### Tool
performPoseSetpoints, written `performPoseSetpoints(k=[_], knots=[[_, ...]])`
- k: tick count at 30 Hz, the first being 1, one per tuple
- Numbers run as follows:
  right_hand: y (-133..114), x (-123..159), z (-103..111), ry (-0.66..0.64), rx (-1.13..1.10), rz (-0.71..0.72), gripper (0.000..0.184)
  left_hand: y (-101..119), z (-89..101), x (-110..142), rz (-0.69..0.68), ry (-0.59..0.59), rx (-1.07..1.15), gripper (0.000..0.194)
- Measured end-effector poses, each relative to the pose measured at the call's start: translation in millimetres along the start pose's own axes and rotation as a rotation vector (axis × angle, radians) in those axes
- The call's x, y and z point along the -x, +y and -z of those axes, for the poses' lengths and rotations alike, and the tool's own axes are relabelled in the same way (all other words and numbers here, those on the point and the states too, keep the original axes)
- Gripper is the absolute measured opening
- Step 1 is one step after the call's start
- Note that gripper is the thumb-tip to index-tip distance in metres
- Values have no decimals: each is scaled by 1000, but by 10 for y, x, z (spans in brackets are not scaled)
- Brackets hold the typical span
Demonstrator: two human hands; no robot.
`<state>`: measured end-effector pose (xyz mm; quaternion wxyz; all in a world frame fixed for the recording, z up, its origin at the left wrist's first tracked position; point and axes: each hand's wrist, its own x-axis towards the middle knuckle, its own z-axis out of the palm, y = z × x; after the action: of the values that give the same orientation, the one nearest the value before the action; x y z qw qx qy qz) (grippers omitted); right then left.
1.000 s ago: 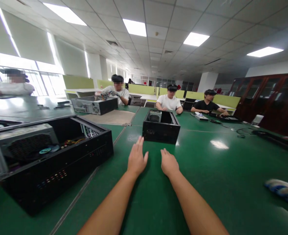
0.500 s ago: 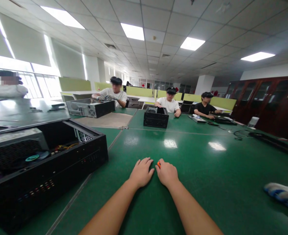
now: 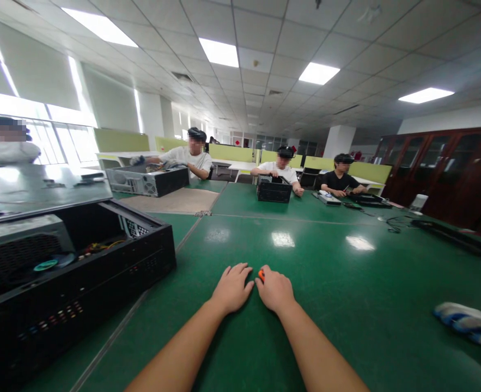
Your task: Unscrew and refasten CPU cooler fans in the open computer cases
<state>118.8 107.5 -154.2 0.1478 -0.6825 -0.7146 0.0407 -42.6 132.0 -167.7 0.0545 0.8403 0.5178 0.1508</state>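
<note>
My left hand [image 3: 232, 288] rests palm down on the green tabletop [image 3: 346, 288], its fingers slightly spread and holding nothing. Close to its right, my right hand [image 3: 275, 289] curls around a small orange object [image 3: 261, 275]. Only one end of that object shows between thumb and forefinger; its kind is hidden by the hand. Left of both hands stands a large open black computer case [image 3: 113, 267], with a power supply [image 3: 23, 245] and cables inside. Neither hand touches the case.
Across the table one person handles a silver computer case [image 3: 142, 179], another a small black case [image 3: 273, 189]. A third person in black works by flat parts [image 3: 369, 200]. Cables [image 3: 395, 222] lie at right. A gloved hand [image 3: 467, 322] of someone else reaches in from the right edge.
The small black case across the table has shifted right and turned. The other person's gloved hand at right shows more of its wrist. My hands keep their pose; the view shifts slightly.
</note>
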Motion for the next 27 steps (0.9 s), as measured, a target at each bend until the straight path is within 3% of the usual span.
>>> performPoseSetpoints(k=[27], knots=[[12,-8,-11,-10,-7,-5,26,-8,28,-8,-2,-10,-5,48]])
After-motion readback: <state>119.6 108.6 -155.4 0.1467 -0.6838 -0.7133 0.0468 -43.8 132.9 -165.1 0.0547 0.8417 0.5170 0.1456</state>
